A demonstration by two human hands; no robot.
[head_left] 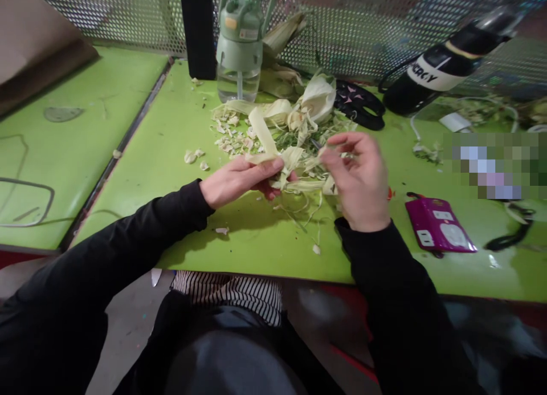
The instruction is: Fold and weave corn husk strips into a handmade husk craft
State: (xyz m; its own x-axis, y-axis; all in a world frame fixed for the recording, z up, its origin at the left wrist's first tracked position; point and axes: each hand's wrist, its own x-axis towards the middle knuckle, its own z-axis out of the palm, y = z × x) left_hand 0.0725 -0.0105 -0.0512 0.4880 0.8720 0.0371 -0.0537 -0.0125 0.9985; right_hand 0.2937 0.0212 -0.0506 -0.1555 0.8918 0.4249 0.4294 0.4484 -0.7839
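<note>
My left hand (pixel 243 178) pinches a pale corn husk (pixel 262 134) between thumb and fingers, and one flat strip of it stands up above the thumb. Thin husk shreds trail below the fingers. Just to the right, my right hand (pixel 356 175) is closed in a pinch, slightly blurred; what its fingertips hold I cannot make out. Behind both hands lies a heap of husk scraps (pixel 239 141), small torn pieces and green bits. A bunched whitish husk bundle (pixel 317 98) rests at the back of this heap.
Behind the heap stand a green water bottle (pixel 240 53) and a black phone (pixel 199 36). A black bottle (pixel 440 70) leans at right, near a black patterned object (pixel 359 104), a white charger (pixel 455 121) and a purple pouch (pixel 440 224). A perforated metal screen (pixel 363 30) borders the green table (pixel 188 212).
</note>
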